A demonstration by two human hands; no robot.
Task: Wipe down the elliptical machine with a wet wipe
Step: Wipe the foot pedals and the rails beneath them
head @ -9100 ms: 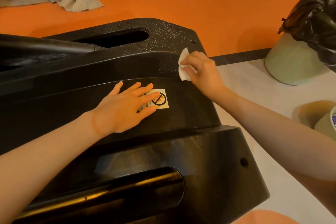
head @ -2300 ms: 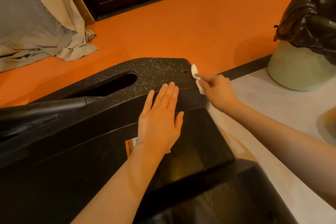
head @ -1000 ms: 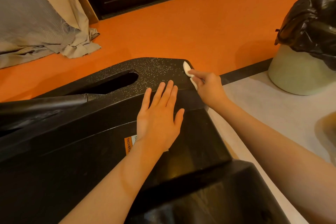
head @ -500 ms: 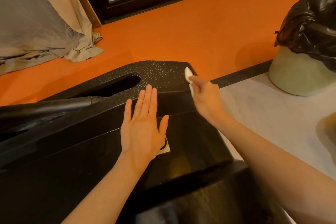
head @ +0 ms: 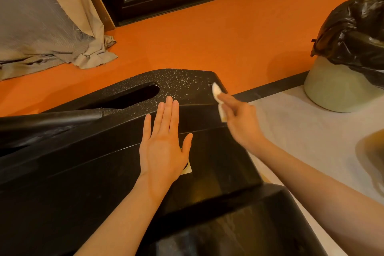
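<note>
Far left: curtain (head: 47, 27) bunched on the orange floor (head: 207, 33). Machine (head: 83, 162), black, glossy on the sides, runs from near left to centre; its far top panel is dust-speckled around a slot (head: 135, 95). Left hand (head: 164, 143) lies flat on the housing, fingers straight and together, holding nothing, half covering a sticker (head: 187, 169). Right hand (head: 239, 118), blurred, pinches a folded white wipe (head: 217, 97) at the panel's right corner. Suggest: keep the left hand braced, unfold the wipe for more contact, make overlapping passes leftward over the speckles, then work round the slot edge. Far right: bin (head: 336, 89) with black bag on the pale mat (head: 301, 131).
</note>
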